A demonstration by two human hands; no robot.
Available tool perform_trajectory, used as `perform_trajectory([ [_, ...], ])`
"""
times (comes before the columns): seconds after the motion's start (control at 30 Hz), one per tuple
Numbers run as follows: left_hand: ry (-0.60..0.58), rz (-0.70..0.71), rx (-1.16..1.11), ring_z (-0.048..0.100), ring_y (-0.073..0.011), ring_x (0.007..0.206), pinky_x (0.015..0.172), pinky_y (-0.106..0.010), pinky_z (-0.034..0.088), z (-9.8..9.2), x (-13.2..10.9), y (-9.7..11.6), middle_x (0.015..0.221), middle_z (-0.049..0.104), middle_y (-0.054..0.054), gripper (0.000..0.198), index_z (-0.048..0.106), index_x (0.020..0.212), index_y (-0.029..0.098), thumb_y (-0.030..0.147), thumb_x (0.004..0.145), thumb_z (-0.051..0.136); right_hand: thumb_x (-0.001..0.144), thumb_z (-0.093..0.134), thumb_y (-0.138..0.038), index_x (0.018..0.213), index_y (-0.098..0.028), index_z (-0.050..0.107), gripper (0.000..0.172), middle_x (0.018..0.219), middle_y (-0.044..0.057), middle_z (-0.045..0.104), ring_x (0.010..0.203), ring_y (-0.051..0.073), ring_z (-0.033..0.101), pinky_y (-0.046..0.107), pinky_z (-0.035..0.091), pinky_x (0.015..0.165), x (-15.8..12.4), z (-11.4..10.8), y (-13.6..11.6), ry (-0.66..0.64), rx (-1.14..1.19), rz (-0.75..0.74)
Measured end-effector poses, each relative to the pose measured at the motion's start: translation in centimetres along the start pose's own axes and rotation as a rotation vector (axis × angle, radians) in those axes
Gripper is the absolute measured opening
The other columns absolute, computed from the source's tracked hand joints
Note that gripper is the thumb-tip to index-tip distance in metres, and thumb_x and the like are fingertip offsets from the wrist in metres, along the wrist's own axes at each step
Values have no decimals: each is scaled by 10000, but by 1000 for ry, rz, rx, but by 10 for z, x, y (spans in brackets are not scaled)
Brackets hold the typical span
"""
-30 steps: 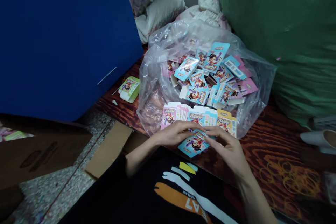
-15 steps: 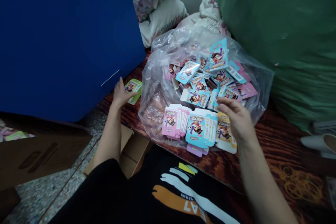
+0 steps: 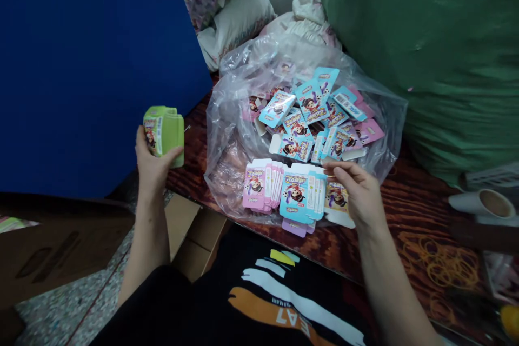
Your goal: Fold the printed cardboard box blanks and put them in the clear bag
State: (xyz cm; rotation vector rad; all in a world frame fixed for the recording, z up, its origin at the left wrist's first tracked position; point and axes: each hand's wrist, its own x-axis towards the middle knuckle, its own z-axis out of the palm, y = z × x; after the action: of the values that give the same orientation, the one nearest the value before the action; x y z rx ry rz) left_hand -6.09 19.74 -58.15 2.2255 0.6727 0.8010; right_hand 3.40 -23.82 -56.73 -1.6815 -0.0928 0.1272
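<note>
At the left, my left hand [image 3: 154, 165] grips a few flat green cartons [image 3: 172, 132], raised over the table's edge in front of the blue panel. My right hand [image 3: 363, 194] is closed with thumb and fingertips near each other, beside the top of a yellow carton [image 3: 336, 197]. What those fingertips hold, if anything, I cannot make out. Just left of them lies a fanned stack of light-blue cartons [image 3: 298, 192], and beyond it a fanned stack of pink cartons [image 3: 255, 184]. A purple carton [image 3: 294, 227] sticks out beneath the blue stack.
A clear plastic bag [image 3: 229, 135] spreads over the dark wooden table [image 3: 393, 200] with loose blue and pink cartons [image 3: 310, 100] on it. Rubber bands [image 3: 441, 265] and a cup [image 3: 482, 203] lie right. A large green sack [image 3: 425, 54], blue panel [image 3: 89, 65] and open cardboard box [image 3: 203, 235] stand around.
My left hand has picked up the green cartons from the table and moved left with them. My right hand's fingers have drawn closer together. An upper blue carton has slid down onto the pile.
</note>
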Motion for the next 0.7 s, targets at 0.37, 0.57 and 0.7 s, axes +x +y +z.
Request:
perform_trajectory([
  [0.37,-875,109,-520,340,-364,1485,1198,-555,343,68,-134,148,1580,335,-173,1134,173,1622,289,491,729,843,809,717,-509,1397,-261,458,689,1383,116,652,1228,287,652,424,574,997,-42,69,-12,-85,240,106],
  [0.57,-1199,-468,-936,673,-295,1097,900,-392,564,82,-133,149,1290,673,-143,872,561,1354,175,452,608,917,873,671,-472,1509,-276,374,729,1395,117,629,1221,281,644,427,571,981,-59,31,-8,-224,42,35],
  [0.7,-1027,-594,-945,698,-237,979,855,-347,571,87,-138,154,1194,722,-117,702,621,1185,158,413,604,921,896,698,-369,1450,-285,489,597,1454,135,536,1283,310,559,503,508,1034,-68,35,-13,78,-406,-327],
])
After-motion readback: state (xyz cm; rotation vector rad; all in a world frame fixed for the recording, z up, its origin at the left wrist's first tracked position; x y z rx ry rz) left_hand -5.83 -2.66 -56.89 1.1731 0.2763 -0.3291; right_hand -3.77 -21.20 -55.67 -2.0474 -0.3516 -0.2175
